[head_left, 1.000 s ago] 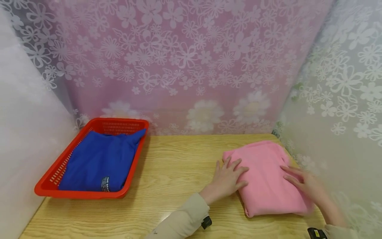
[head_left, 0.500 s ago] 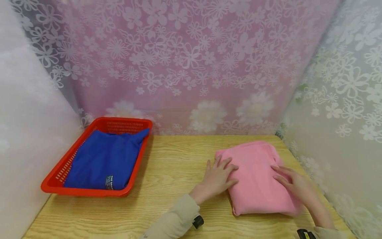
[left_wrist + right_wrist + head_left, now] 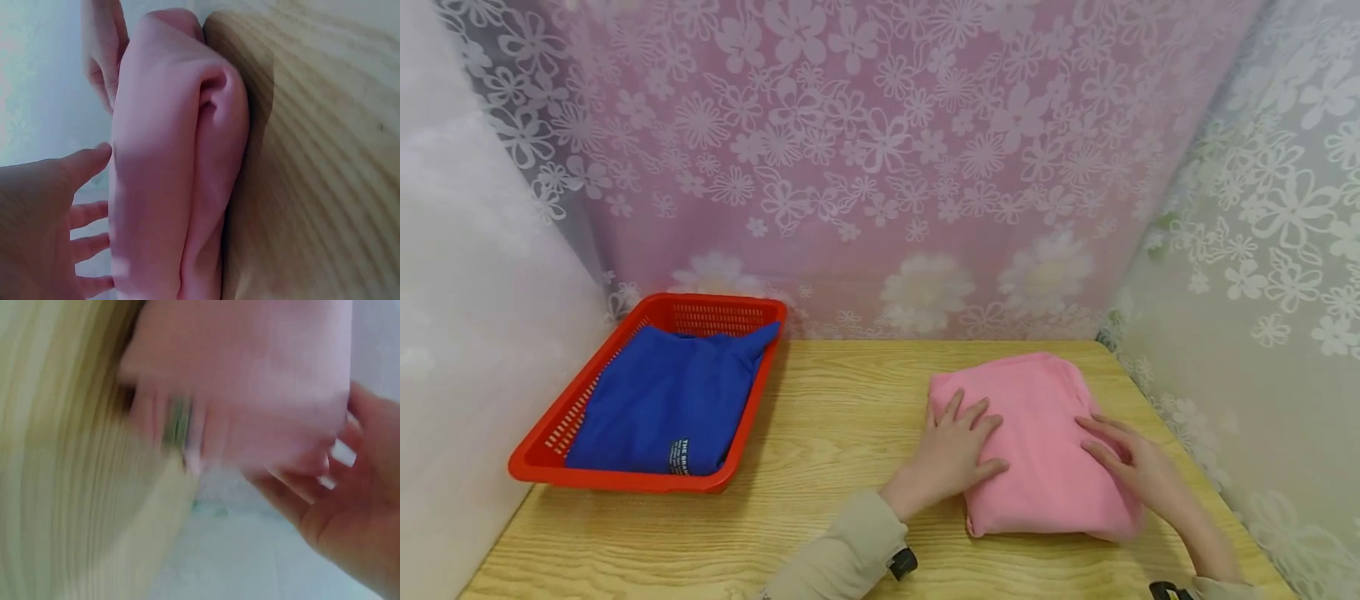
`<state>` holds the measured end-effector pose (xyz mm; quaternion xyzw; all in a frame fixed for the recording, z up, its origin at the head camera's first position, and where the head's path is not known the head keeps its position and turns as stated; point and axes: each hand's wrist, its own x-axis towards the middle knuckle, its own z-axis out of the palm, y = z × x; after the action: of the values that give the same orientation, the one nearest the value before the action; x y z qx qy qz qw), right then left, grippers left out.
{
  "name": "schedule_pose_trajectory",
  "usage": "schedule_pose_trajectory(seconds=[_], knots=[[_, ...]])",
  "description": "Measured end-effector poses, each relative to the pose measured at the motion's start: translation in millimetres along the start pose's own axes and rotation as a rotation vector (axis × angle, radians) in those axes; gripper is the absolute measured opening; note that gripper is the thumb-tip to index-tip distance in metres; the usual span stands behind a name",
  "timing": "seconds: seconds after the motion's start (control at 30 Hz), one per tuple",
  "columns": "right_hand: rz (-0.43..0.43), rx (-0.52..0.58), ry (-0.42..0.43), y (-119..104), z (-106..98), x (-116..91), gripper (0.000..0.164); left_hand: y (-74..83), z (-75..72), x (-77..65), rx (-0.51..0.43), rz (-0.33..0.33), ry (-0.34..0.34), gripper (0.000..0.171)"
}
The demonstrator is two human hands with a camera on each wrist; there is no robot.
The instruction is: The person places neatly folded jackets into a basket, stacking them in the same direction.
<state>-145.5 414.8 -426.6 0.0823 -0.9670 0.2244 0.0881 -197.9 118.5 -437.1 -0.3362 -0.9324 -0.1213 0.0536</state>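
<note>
A folded pink garment lies on the right part of the wooden table, its thick layered folds showing in the left wrist view. My left hand rests on its left side with fingers spread and fairly straight. On the opposite side, my right hand touches the top right edge with extended fingers. Some fingers of the right hand are partly hidden by the cloth in the blurred right wrist view. Left of both hands, a folded blue garment with a dark printed label lies in a red plastic basket.
The basket stands at the table's left side, near a pale curtain. A pink floral curtain hangs behind the wooden table. Another floral curtain borders the right side, close to my right arm.
The pink garment has shifted left across the table, with both hands moving along with it. The view has turned slightly; the basket and blue garment look unchanged.
</note>
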Motion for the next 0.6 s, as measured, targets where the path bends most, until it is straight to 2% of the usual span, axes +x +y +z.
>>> schedule_pose_trajectory(seconds=[0.1, 0.23, 0.43, 0.6], knots=[[-0.093, -0.014, 0.036, 8.4, -6.8, -9.9, 0.044, 5.5, 4.8, 1.9, 0.034, 0.039, -0.01, 0.065], [-0.164, 0.011, 0.017, 19.1, -10.0, -21.4, 0.053, 6.2, 9.1, 2.0, 0.054, 0.029, 0.006, 0.066], [-0.143, 0.023, 0.021, 24.3, -2.2, -25.5, 0.058, 2.3, 10.6, 1.5, 0.037, 0.019, 0.005, 0.063], [-0.139, -0.017, 0.056, 16.7, 6.6, -23.2, 0.058, -5.4, 7.4, -3.2, -0.001, -0.001, 0.002, 0.06]])
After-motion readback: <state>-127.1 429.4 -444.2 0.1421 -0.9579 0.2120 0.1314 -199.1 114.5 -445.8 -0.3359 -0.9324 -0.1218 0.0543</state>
